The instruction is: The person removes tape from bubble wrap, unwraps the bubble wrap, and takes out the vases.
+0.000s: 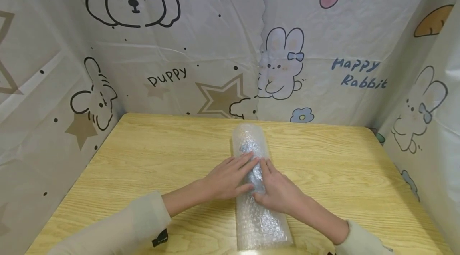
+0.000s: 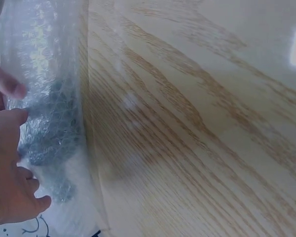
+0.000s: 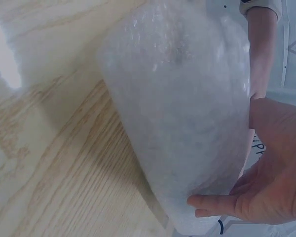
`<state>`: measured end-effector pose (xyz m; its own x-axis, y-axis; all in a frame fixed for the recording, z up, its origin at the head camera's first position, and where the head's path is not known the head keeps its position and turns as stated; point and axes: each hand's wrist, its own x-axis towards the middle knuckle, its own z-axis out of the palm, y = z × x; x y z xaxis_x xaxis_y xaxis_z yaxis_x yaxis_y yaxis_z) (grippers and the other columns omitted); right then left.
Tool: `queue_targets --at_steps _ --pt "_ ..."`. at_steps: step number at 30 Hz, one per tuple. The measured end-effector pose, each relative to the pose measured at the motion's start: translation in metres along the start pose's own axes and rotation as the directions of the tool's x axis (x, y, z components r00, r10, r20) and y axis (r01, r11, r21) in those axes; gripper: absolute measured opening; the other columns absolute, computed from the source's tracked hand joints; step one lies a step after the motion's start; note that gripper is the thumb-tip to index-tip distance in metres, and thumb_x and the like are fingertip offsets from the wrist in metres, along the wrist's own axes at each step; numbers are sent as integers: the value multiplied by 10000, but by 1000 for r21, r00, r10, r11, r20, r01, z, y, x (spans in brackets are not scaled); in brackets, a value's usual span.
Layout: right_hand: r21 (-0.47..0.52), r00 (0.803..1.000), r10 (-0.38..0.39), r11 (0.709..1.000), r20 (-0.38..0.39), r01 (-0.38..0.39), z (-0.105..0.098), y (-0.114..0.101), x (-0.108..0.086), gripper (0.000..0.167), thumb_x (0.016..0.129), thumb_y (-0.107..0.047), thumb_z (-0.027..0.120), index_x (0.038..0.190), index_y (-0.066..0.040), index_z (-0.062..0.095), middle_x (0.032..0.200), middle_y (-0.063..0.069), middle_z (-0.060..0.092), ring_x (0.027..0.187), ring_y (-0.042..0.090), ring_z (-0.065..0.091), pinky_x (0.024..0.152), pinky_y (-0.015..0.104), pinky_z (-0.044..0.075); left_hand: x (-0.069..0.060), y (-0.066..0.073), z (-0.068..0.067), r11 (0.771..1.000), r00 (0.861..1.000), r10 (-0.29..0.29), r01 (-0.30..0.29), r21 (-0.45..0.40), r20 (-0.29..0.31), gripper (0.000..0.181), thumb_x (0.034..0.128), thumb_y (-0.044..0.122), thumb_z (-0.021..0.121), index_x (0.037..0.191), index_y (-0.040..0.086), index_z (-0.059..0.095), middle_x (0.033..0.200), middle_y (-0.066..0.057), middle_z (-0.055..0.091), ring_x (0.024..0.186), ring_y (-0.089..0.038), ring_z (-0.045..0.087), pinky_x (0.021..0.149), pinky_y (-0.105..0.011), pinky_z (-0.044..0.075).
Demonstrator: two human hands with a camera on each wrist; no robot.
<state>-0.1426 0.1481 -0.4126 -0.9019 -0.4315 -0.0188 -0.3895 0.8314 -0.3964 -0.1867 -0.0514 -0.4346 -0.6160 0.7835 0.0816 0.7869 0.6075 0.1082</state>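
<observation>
A long bundle of clear bubble wrap (image 1: 264, 227) lies lengthwise on the table, its far end near the back edge. Through the layers shows a bluish-grey thing (image 2: 54, 128), too blurred to name. My left hand (image 1: 230, 177) rests across the bundle's middle from the left, fingers extended over the top. From the right, my right hand (image 1: 282, 191) lies against the same stretch, its fingertips close to the left hand's. In the right wrist view the wrap (image 3: 172, 108) looks rounded and bulky, with the right hand's fingers (image 3: 214, 202) laid along its side.
The wood-grain table (image 1: 161, 143) extends on both sides of the bundle. Printed cloth (image 1: 215, 47) with cartoon animals hangs behind the table and along its sides. A small black object (image 1: 160, 238) shows beneath the left sleeve.
</observation>
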Motion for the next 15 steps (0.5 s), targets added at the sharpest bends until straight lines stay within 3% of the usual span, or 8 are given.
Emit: queue_targets --at_steps 1,6,8,10,13,15 --pt "0 1000 -5 1000 6 5 0 0 0 948 830 -235 768 1489 177 225 1474 443 258 1222 555 487 956 557 489 0 0 0 1000 1000 -1 1 -1 0 746 1029 496 478 1589 70 230 1630 -157 203 1482 -294 226 1141 -513 310" --pt "27 999 -4 1000 47 3 -2 3 -2 921 844 -184 709 1512 157 175 1523 409 188 1282 531 440 1005 544 451 2 1 -1 1000 1000 -9 9 1 16 746 1033 510 455 1594 79 217 1634 -150 197 1484 -285 222 1141 -517 310" --pt "45 998 3 999 61 -6 -3 4 -3 898 856 -169 672 1525 139 157 1545 385 157 1130 457 597 942 474 526 2 2 -2 1000 999 -17 17 4 32 748 1034 513 449 1599 89 201 1640 -138 181 1489 -273 207 1147 -512 301" --pt "51 998 5 999 59 -8 -3 5 -3 867 866 -148 640 1528 132 156 1554 373 150 876 307 674 794 377 580 2 2 -2 1000 999 -23 23 10 45 748 1037 513 442 1603 98 184 1645 -130 162 1494 -262 190 1153 -504 292" --pt "54 998 5 999 59 -8 -2 6 -3 810 896 -122 598 1527 132 158 1557 369 142 536 116 493 531 270 498 2 3 -2 1000 998 -23 22 17 53 748 1038 509 442 1605 102 170 1648 -125 142 1497 -258 175 1160 -491 282" --pt "35 999 -6 999 49 5 -1 7 -3 769 923 -110 583 1518 145 169 1546 381 157 570 127 533 539 264 508 2 3 -2 1000 999 -17 16 24 44 746 1038 503 449 1602 93 183 1646 -131 150 1495 -262 185 1158 -485 288"
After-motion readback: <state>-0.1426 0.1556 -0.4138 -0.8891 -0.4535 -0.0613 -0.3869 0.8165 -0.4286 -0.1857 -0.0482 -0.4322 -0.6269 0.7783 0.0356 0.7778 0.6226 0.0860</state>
